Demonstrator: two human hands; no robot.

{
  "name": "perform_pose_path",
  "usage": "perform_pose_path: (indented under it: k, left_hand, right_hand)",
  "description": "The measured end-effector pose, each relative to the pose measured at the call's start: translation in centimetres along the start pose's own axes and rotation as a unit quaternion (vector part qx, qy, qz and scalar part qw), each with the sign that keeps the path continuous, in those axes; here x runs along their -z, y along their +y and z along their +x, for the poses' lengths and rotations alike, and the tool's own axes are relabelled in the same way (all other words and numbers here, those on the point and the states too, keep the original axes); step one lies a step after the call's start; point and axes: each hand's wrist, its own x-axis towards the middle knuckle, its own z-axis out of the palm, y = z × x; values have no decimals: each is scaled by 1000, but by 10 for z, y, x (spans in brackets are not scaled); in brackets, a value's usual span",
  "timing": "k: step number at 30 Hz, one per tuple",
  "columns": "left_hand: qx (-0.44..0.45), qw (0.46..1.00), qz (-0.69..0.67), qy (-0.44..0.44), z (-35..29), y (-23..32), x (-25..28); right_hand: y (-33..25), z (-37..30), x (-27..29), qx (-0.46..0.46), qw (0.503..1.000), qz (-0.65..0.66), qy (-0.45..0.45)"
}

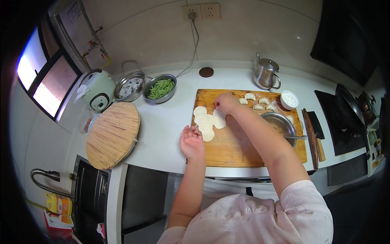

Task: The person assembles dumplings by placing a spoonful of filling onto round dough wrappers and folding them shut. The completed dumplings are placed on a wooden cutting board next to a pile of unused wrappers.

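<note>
My right hand reaches across the wooden cutting board. Its fingers are pinched at the far edge of a round dumpling wrapper. Several other pale wrappers lie partly overlapping just to the left. By the board's left edge, my left hand is turned palm up, fingers loosely curled and apart, with nothing in it. Folded dumplings rest on the far right of the board. A metal bowl with a spoon in it is partly hidden behind my right forearm.
A rolling pin and a knife lie right of the board. Behind stand a small white bowl and a metal kettle. Leftward are green beans in a bowl, a rice cooker and a round straw lid.
</note>
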Motion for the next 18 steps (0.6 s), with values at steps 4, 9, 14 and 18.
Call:
perform_pose_path:
  k: [4,9,14,18]
  left_hand:
    - [4,1000,6,-2,1,0,-1]
    - [6,1000,17,-2,2,-2,-2]
    - [5,999,37,1,1,-1,-6]
    - [7,999,53,3,-3,-2,-12]
  right_hand:
    - [0,5,-3,1,999,-13,-30]
    - [8,8,-9,-10,998,55,-27]
    - [9,-5,1,34,995,96,-9]
    - [3,-29,28,50,988,137,-50]
